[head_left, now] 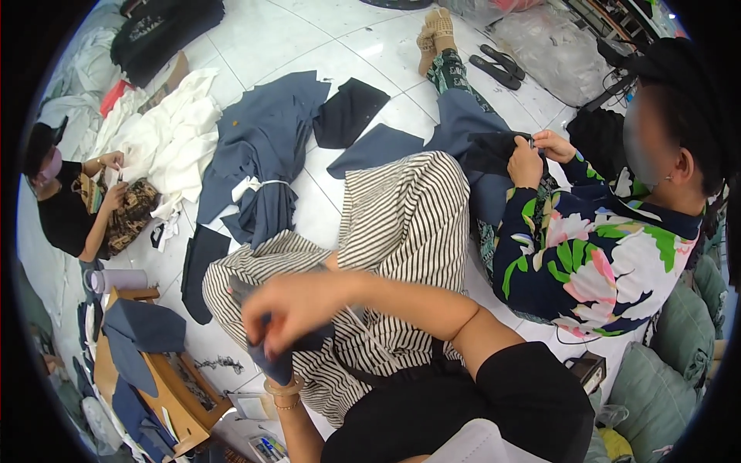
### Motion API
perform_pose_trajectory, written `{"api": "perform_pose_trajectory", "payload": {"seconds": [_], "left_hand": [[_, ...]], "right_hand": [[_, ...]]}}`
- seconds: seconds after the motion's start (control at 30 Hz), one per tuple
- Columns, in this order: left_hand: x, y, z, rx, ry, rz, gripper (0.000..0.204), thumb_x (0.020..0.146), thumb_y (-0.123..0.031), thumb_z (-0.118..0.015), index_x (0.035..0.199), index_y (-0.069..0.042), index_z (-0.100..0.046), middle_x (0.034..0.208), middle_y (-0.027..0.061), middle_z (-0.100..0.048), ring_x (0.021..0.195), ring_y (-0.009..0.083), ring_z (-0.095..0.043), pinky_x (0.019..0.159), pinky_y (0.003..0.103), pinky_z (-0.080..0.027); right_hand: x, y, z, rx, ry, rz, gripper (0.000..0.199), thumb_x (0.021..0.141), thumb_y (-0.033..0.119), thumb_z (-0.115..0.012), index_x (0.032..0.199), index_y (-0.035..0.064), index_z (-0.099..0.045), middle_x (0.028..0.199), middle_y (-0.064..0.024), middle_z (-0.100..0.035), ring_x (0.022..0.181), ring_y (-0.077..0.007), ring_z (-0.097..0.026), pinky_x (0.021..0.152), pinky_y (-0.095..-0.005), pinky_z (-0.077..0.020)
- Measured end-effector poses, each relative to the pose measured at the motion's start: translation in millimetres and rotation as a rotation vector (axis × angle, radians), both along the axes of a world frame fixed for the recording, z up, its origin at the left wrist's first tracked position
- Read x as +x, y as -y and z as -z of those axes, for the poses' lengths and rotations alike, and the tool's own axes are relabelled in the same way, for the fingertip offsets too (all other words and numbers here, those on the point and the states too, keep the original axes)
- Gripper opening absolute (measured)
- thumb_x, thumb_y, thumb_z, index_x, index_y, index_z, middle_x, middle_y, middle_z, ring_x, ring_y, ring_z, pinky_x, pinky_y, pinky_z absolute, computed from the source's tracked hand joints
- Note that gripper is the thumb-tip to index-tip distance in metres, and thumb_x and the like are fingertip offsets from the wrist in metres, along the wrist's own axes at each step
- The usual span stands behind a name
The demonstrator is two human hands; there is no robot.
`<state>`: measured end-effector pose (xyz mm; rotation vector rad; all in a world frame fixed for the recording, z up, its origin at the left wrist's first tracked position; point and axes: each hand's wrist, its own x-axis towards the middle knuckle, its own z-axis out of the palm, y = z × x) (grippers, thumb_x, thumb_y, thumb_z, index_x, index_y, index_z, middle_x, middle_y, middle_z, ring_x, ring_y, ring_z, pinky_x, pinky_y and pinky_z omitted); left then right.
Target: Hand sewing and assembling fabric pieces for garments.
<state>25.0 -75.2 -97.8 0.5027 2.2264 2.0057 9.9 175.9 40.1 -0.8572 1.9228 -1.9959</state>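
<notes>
Floor [255, 31]: glossy white tiles, thin grey joints, bright overhead light glaring near top centre. Navy fabric pieces [262, 147] lay heaped mid-floor, white cloth pile [174, 139] toward upper left, black bundle [166, 27] at top left corner. Clear plastic bags [552, 50] sat at upper right, dark slippers [498, 65] just beside them. Low wooden board [166, 386] with navy cut pieces at lower left. Pale green cushions [664, 370] lined right edge.
</notes>
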Motion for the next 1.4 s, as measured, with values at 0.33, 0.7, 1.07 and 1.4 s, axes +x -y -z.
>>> {"api": "perform_pose_trajectory", "payload": {"seconds": [0.33, 0.7, 1.07, 1.4], "left_hand": [[-7.6, 24.0, 16.2, -0.893, -0.568, -0.136, 0.034, 0.084, -0.013, -0.067, 0.114, 0.000, -0.060, 0.114, 0.0173, -0.062, 0.107, 0.0275, -0.057, 0.093, 0.035, -0.045], [-47.4, 8.0, 39.3, -0.827, -0.310, 0.014, 0.019, 0.081, -0.013, -0.068, 0.095, -0.001, -0.065, 0.093, 0.0147, -0.064, 0.089, 0.0265, -0.060, 0.079, 0.033, -0.049], [-11.9, 33.6, 59.0, -0.647, -0.125, -0.054, 0.024, 0.085, -0.005, -0.061, 0.109, -0.004, -0.063, 0.107, 0.0158, -0.062, 0.098, 0.0273, -0.059, 0.085, 0.033, -0.047], [-0.6, 41.8, 40.4, -0.423, 0.326, -0.132, 0.038, 0.086, -0.002, -0.058, 0.124, -0.007, -0.058, 0.122, 0.0171, -0.058, 0.110, 0.0295, -0.056, 0.094, 0.035, -0.046]], "right_hand": [[-109.8, -177.7, 194.1, 1.060, 0.633, 1.119, 0.029, 0.087, 0.012, -0.052, 0.110, 0.0011, -0.066, 0.120, -0.0237, -0.058, 0.111, -0.0385, -0.058, 0.089, -0.0439, -0.0499], [-116.5, -176.3, 213.5, 1.073, 0.621, 0.802, 0.039, 0.087, 0.011, -0.049, 0.123, -0.0042, -0.056, 0.144, -0.0248, -0.035, 0.122, -0.0376, -0.051, 0.099, -0.0443, -0.0433], [-94.7, -281.1, 152.9, 0.704, 0.526, 1.294, 0.038, 0.089, 0.027, -0.055, 0.105, -0.0076, -0.051, 0.083, -0.0226, -0.068, 0.074, -0.0355, -0.068, 0.071, -0.0448, -0.0526], [-31.0, -340.5, -9.1, 0.670, 0.430, 1.131, 0.031, 0.088, 0.027, -0.058, 0.105, 0.0019, -0.067, 0.072, -0.0105, -0.069, 0.045, -0.0093, -0.055, 0.045, -0.0257, -0.0369]]}}
